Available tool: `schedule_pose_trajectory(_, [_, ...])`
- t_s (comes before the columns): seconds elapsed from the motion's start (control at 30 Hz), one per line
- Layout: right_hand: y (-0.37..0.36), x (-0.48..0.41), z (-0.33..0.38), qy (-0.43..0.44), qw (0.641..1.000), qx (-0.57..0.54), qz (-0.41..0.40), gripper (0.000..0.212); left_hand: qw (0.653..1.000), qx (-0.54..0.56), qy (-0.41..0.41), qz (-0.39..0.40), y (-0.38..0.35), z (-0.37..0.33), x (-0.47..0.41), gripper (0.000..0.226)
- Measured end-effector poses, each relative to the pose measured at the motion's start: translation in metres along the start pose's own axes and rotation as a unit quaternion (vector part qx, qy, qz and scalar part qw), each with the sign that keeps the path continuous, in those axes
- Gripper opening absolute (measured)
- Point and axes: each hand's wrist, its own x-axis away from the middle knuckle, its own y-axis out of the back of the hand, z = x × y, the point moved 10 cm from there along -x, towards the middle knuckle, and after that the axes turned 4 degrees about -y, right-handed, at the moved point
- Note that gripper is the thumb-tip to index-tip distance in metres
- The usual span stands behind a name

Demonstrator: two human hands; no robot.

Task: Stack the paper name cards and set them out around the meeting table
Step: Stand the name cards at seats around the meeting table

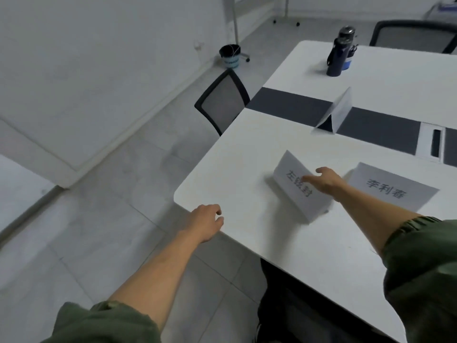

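Observation:
Three folded white paper name cards stand on the white meeting table [247,149]. The nearest card [291,184] stands near the table's corner, printed side toward me. My right hand [324,180] reaches over it with fingers stretched out, touching its top edge. A second card [388,186] stands just right of that hand. The third card [338,112] stands farther back on the dark centre strip. My left hand [205,221] hovers at the table's near-left edge, fingers loosely curled, holding nothing.
A dark water bottle [337,55] stands at the far side. One black mesh chair [222,102] sits at the table's left end, another chair [415,35] at the back right. A bin [230,55] stands by the wall. A cable slot [436,144] lies in the strip.

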Motion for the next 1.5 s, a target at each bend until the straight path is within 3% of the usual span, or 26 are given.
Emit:
schedule_pose_trajectory(0.17, [-0.021, -0.030, -0.013, -0.027, 0.994, -0.021, 0.108, 0.049, 0.998, -0.038, -0.014, 0.048, -0.011, -0.004, -0.047, 0.031])
schedule_pose_trajectory(0.27, [-0.024, -0.037, -0.015, -0.037, 0.989, -0.041, 0.140, 0.042, 0.996, -0.053, -0.041, 0.064, -0.014, -0.015, -0.077, 0.032])
schedule_pose_trajectory(0.33, [-0.024, -0.038, -0.016, -0.038, 0.990, -0.048, 0.129, 0.049, 0.995, -0.054, -0.054, 0.071, -0.015, -0.023, -0.092, 0.033])
schedule_pose_trajectory(0.47, [-0.020, -0.037, -0.019, -0.046, 0.992, -0.073, 0.097, 0.084, 0.989, -0.061, -0.098, 0.088, -0.011, -0.045, -0.123, 0.032])
schedule_pose_trajectory(0.53, [-0.021, -0.028, -0.014, -0.048, 0.990, -0.072, 0.116, 0.068, 0.986, -0.068, -0.124, 0.091, -0.003, -0.057, -0.142, 0.033])
schedule_pose_trajectory(0.6, [-0.013, -0.016, -0.010, -0.058, 0.985, -0.094, 0.134, 0.037, 0.980, -0.080, -0.159, 0.090, 0.007, -0.075, -0.168, 0.034])
schedule_pose_trajectory(0.67, [-0.002, -0.003, -0.011, -0.071, 0.981, -0.126, 0.129, 0.025, 0.970, -0.098, -0.202, 0.088, 0.019, -0.095, -0.190, 0.039])
schedule_pose_trajectory(0.87, [0.046, 0.044, -0.021, -0.106, 0.966, -0.233, 0.035, 0.050, 0.900, -0.175, -0.392, 0.078, 0.034, -0.189, -0.222, 0.071])
schedule_pose_trajectory(1.03, [0.047, 0.088, -0.052, -0.156, 0.929, -0.333, -0.036, 0.048, 0.816, -0.239, -0.494, 0.183, -0.017, -0.239, -0.200, 0.081])
schedule_pose_trajectory(1.13, [0.030, 0.120, -0.079, -0.199, 0.902, -0.378, -0.063, 0.048, 0.777, -0.289, -0.496, 0.258, -0.057, -0.251, -0.191, 0.081])
schedule_pose_trajectory(1.33, [-0.006, 0.179, -0.134, -0.267, 0.835, -0.465, -0.126, 0.032, 0.732, -0.340, -0.474, 0.353, -0.099, -0.273, -0.197, 0.073])
schedule_pose_trajectory(1.5, [-0.042, 0.208, -0.171, -0.312, 0.798, -0.495, -0.143, 0.023, 0.712, -0.356, -0.449, 0.406, -0.122, -0.275, -0.205, 0.082])
